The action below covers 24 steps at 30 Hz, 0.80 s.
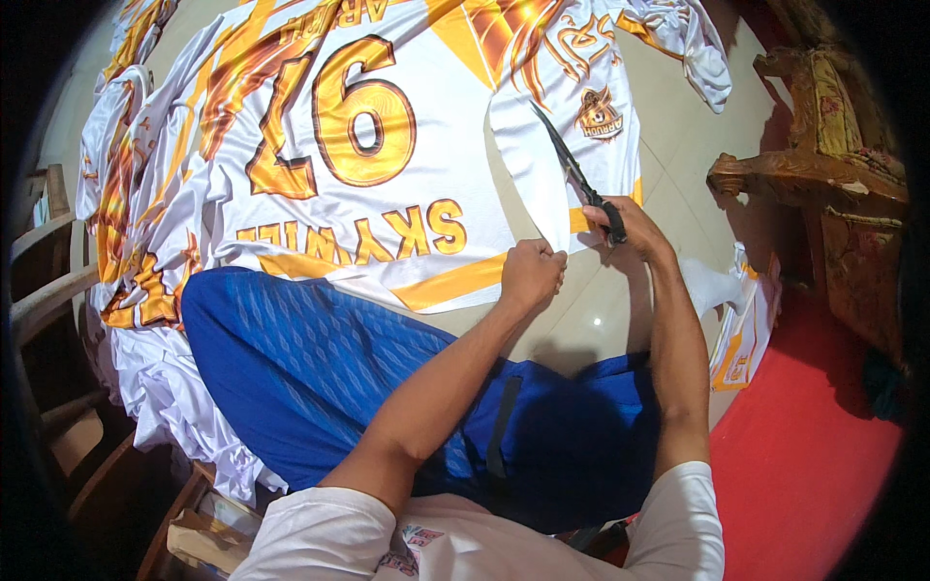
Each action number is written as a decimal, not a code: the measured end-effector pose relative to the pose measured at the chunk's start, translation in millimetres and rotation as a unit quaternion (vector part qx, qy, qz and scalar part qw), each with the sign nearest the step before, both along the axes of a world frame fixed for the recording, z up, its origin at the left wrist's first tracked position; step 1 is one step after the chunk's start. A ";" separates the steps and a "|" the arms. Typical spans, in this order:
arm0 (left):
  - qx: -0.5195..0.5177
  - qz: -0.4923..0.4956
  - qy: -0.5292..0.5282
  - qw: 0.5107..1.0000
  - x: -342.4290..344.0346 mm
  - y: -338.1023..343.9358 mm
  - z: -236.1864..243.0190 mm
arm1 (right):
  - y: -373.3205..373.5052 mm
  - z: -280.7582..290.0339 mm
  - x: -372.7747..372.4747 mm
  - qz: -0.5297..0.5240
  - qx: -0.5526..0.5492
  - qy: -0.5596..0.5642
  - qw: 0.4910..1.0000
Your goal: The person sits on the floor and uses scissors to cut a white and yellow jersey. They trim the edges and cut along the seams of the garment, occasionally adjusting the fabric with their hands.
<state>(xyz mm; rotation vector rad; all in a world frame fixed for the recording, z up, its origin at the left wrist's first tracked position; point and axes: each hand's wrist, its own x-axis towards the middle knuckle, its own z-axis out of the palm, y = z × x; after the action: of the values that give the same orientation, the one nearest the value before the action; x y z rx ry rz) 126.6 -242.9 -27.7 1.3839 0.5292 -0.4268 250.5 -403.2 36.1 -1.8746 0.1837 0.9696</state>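
Pale tile floor point(668, 165), red carpet point(794, 465) at lower right, carved wooden furniture point(804, 174) beyond it on the right. Slatted wooden chair point(53, 290) along the left edge.

Big white-and-orange jersey panel point(455, 126) lies flat on the tile in front of the person, print upside down from the seat. Narrower side piece point(615, 160) with a round-ish badge lies just right of it; wedge of bare floor shows between the two lower down.

Right hand point(630, 228): closed around the handles of black scissors point(581, 179). Blades point up and left, over the side piece; can't tell how far apart they are.

Left hand point(533, 276): fingers curled in, thumb and index pinching the low end of the side piece's white edge. Sits left of the scissors, near the panel's bottom orange band.

White cloth pile point(184, 397) on the left, beside the blue sarong point(310, 358) over the person's legs. Folded white-and-orange cloth point(746, 334) at right, next to the carpet.
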 end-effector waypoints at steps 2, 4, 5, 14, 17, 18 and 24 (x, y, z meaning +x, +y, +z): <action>0.005 -0.006 -0.002 1.000 -0.2 1.1 2.2 | -0.5 2.8 4.1 0.011 0.005 -0.009 1.000; 0.004 -0.015 -0.002 1.000 0.3 1.7 2.7 | -5.0 1.4 12.0 0.055 -0.041 -0.027 0.997; 0.005 -0.018 -0.001 1.000 0.5 2.0 3.0 | -7.3 0.6 15.2 0.077 -0.063 -0.037 0.994; 0.013 -0.027 -0.010 0.999 -3.8 -1.6 1.6 | -17.2 -10.7 12.0 0.066 -0.013 -0.009 0.998; 0.013 -0.034 -0.004 0.999 -6.7 -1.5 -0.2 | -19.3 -13.1 19.8 0.114 0.005 -0.010 0.993; 0.011 -0.033 -0.003 0.999 -7.3 -0.5 0.6 | -16.5 -11.9 20.1 0.118 -0.002 -0.017 0.993; 0.008 -0.026 -0.010 1.000 -8.0 -1.4 2.7 | -19.9 -13.9 23.4 0.123 0.002 -0.016 0.992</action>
<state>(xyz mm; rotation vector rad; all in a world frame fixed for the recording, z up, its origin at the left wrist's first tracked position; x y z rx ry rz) 118.6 -244.4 -25.0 1.4196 0.4817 -0.4515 273.9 -423.1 22.2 -1.9378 -0.0707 1.1038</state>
